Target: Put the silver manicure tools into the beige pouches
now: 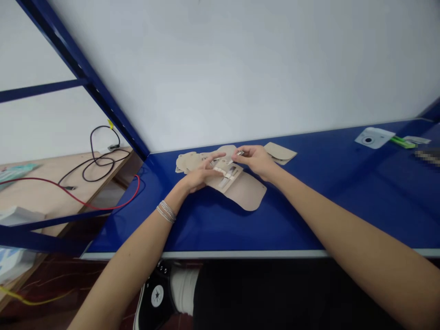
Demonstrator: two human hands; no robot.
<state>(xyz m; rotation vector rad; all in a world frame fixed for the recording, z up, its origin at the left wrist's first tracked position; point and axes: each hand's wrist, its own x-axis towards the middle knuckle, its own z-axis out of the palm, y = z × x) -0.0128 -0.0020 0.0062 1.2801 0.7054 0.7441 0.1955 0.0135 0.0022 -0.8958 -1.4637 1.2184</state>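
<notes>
Left hand [201, 172] is on the beige fabric organizer [245, 190], center of frame on the blue tabletop [302, 211]. Grip wide, fingers spread across it, no clear hold. Right hand [254, 160] is just right of it, grip narrow, thumb and fingertips pinching a small silver piece [239, 152]. Organizer lies flat, white straps [222, 172] across it holding slim metal tools [228, 178]; tool type too small to tell. More beige cut pieces [187, 161] touch its upper-left edge. Separate beige flap [280, 152] lies just beside the right hand. Far right on the tabletop: white plate with round hole [374, 137], green item [402, 143]. Upper left: blue steel frame [79, 64]. Left edge: wooden shelf [41, 192] with black cable [99, 160], red cable [85, 201]. Bottom: black canvas sneaker [156, 295]. Bracelets [167, 211] on left wrist.
</notes>
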